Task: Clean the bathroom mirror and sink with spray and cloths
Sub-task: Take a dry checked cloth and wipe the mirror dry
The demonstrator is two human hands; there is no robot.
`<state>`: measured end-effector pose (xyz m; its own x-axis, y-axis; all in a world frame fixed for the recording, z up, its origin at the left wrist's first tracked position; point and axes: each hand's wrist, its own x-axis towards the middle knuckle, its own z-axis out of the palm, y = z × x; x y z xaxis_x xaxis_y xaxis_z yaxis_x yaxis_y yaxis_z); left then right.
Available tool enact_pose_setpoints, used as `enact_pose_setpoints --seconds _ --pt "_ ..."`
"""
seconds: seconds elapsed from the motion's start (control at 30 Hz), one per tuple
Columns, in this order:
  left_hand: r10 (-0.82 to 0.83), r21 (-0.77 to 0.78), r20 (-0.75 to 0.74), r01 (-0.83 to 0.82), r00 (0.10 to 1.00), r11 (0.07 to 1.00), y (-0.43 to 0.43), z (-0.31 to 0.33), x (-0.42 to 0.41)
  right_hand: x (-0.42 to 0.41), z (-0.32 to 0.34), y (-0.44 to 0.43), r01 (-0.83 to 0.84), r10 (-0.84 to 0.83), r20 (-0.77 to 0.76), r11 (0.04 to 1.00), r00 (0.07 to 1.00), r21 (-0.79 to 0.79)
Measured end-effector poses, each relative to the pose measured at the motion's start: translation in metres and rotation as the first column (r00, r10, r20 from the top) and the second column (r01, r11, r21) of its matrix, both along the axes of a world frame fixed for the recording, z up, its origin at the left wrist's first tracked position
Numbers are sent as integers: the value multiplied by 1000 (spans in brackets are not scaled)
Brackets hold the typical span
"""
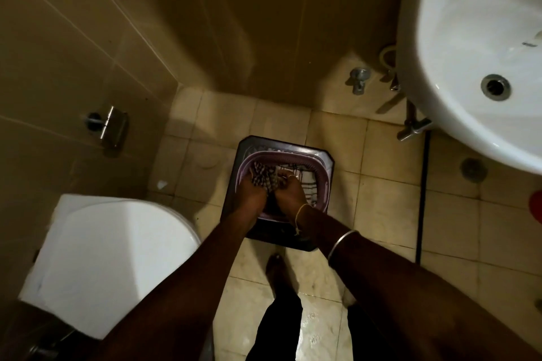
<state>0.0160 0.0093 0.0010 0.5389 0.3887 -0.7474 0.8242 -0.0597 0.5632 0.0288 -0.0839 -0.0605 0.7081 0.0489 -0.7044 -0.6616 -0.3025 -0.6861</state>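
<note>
A purple basket point(318, 168) stands on a dark square stool point(324, 157) on the tiled floor. Inside it lie cloths: a dark checked cloth point(264, 174) and a white cloth with dark stripes point(308, 184). Both my hands reach down into the basket. My left hand point(249, 198) grips the checked cloth at its lower edge. My right hand point(289, 193) has its fingers curled into the cloths beside it; exactly which cloth it holds is unclear. The white sink point(469, 47) hangs at the upper right, its drain point(495, 87) visible. No spray bottle or mirror is in view.
A white toilet with a closed lid point(117, 255) sits at the lower left. A metal paper holder point(110, 126) is on the left wall. Valves and pipes point(359, 79) lie under the sink. My bare foot point(278, 272) stands just behind the stool. A floor drain point(472, 170) is at right.
</note>
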Motion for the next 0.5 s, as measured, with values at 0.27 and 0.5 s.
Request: enact_pose_setpoints --seconds 0.27,0.5 --pt "-283 108 46 277 958 955 -4 10 -10 10 32 -18 -372 434 80 842 897 -392" --pt "-324 114 -48 327 945 938 -17 -9 -6 34 -1 -22 -376 596 101 619 797 -689"
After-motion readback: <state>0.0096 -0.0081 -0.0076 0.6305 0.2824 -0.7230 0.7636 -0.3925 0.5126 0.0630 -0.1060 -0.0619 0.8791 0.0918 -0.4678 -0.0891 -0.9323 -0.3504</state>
